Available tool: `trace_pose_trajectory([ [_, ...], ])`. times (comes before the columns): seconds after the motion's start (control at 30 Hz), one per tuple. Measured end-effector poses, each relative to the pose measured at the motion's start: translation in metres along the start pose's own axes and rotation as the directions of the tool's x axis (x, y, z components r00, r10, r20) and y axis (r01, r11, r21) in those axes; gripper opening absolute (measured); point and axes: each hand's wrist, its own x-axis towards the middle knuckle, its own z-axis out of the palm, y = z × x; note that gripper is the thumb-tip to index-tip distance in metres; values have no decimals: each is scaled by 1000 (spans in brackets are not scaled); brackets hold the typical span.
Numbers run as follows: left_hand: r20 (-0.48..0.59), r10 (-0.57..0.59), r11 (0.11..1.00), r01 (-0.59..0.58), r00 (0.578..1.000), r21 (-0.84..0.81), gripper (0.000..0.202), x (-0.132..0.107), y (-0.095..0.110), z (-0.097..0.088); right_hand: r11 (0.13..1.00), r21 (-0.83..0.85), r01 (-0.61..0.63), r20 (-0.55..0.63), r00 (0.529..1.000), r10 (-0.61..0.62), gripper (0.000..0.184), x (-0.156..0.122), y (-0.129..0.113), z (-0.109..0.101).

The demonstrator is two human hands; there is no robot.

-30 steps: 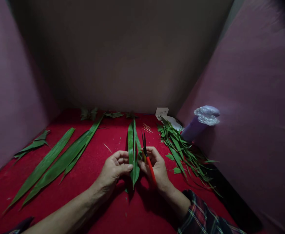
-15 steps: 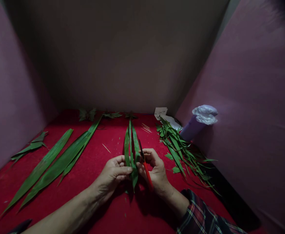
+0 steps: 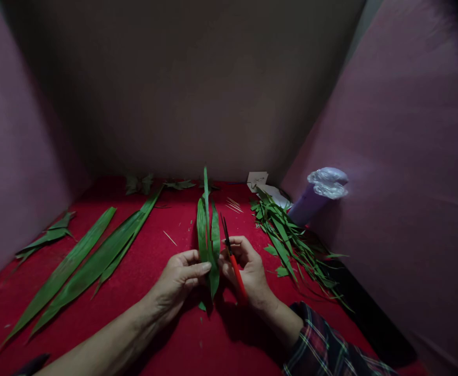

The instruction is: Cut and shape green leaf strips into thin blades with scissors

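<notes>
My left hand (image 3: pixel 181 277) pinches the lower part of a long green leaf (image 3: pixel 207 230) that stands upright over the red cloth (image 3: pixel 166 324). The leaf is split lengthwise into narrow strips, and one strip rises higher than the rest. My right hand (image 3: pixel 248 269) grips red-handled scissors (image 3: pixel 232 256), blades pointing up and away, while its fingers also touch the leaf's right edge. The two hands are close together on either side of the leaf.
Long whole leaves (image 3: pixel 83 261) lie on the cloth to the left. A heap of cut leaf scraps (image 3: pixel 291 240) lies to the right, beside a purple cylinder capped with plastic wrap (image 3: pixel 318 193). Thin sticks (image 3: pixel 234 204) and white paper (image 3: pixel 258 180) sit at the back. Purple walls enclose the space.
The leaf has been raised and its strips have spread apart, with one strip now sticking up higher. Both hands shifted slightly left; the scissors stay in my right hand.
</notes>
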Motion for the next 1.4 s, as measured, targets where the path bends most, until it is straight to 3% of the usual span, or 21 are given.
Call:
trace_pose_trajectory([
  [0.27, 23, -49, 998, 50, 999, -37, 21, -1, 0, -1, 996, -87, 25, 17, 1000, -24, 30, 1, -10, 0],
  [0.47, 29, 16, 998, -14, 999, -56, 20, 0, -1, -3, 971, -208, 114, 27, 993, -111, 28, 0, -15, 2],
  [0.77, -48, 83, 992, -87, 995, -89, 21, 7, 7, -7, 1000, 0, -29, 34, 999, 29, 29, -2, -13, -2],
  [0.93, -113, 169, 978, -180, 979, -105, 23, 7, 21, -12, 987, -151, -60, 149, 985, 83, 41, -4, -26, -4],
  [1.13, -141, 256, 956, -272, 956, -107, 18, 7, 33, -18, 818, -555, 151, 153, 985, -78, 55, -5, -32, -6],
  [1.4, -118, 282, 948, -295, 952, -120, 21, 5, 35, -19, 665, -678, 313, 245, 949, -197, 46, -4, -30, -8],
])
